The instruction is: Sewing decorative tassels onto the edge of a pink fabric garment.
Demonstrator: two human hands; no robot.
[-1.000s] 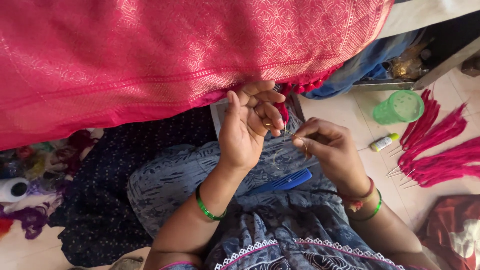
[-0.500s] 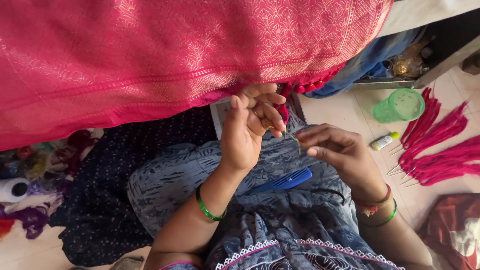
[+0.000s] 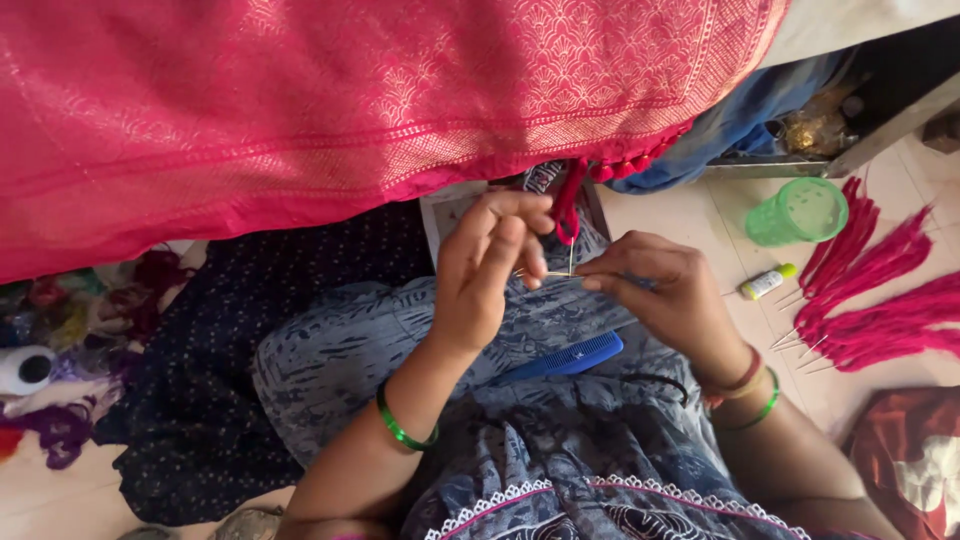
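The pink cloth (image 3: 350, 110), woven with a gold pattern, spans the top of the view and hangs down over the lap. Its lower edge carries a row of small pink knots, and one tassel (image 3: 568, 205) of red-pink threads drops from that edge between the hands.

The left hand (image 3: 490, 270) is raised just under the edge, fingers curled, pinching the tassel threads at its fingertips. The right hand (image 3: 655, 290) is closed in a pinch on a thin needle (image 3: 560, 273) that lies level between both hands; the needle is very fine, so it is hard to tell whether the left fingertips also touch it.

A blue comb (image 3: 565, 357) lies on the lap below the hands. On the floor to the right lie finished tassels (image 3: 880, 300) in a fan, a green cup (image 3: 797, 212) and a small tube (image 3: 765, 283) just beside them.

Risks, as judged from this position:
- The needle tip sits close to the left fingertips; a push without a clear line would likely prick them.
- The thread pinch is light; a slip would let the threads spread and the knot loosen.
- The cloth hangs by its own weight; a hard pull on the tassel could pucker the woven edge.
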